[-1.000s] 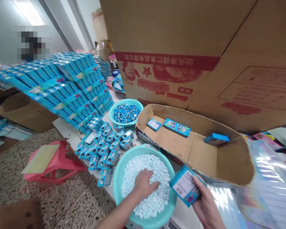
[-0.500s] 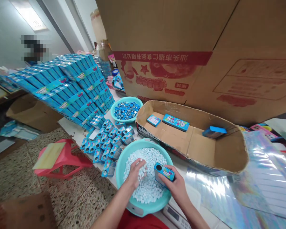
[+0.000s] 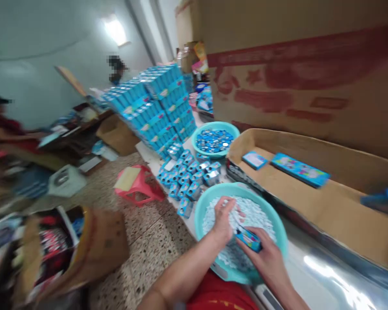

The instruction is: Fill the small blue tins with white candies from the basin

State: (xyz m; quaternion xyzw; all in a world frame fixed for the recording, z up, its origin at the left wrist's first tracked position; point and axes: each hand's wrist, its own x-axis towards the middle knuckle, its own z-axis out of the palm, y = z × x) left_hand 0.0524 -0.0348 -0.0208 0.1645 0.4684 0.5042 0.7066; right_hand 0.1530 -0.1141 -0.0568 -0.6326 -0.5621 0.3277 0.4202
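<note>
A teal basin (image 3: 278, 228) full of small white candies (image 3: 258, 215) sits at the table's near edge. My right hand (image 3: 267, 258) grips a small blue box (image 3: 248, 239) over the basin. My left hand (image 3: 224, 217) is cupped right above the box, fingers closed on what looks like a few white candies. Both hands meet over the candies.
Several small open blue boxes (image 3: 187, 172) lie beside the basin, with a second teal bowl of blue caps (image 3: 215, 140) behind. A stack of blue cartons (image 3: 155, 103), an open cardboard tray (image 3: 330, 202), a red stool (image 3: 136, 183) and a floor box (image 3: 97, 245) surround. A person sits at far left (image 3: 3, 129).
The view has swung left and blurred. My left hand lifted from the candies to the box in my right hand, which moved down and inward over the basin.
</note>
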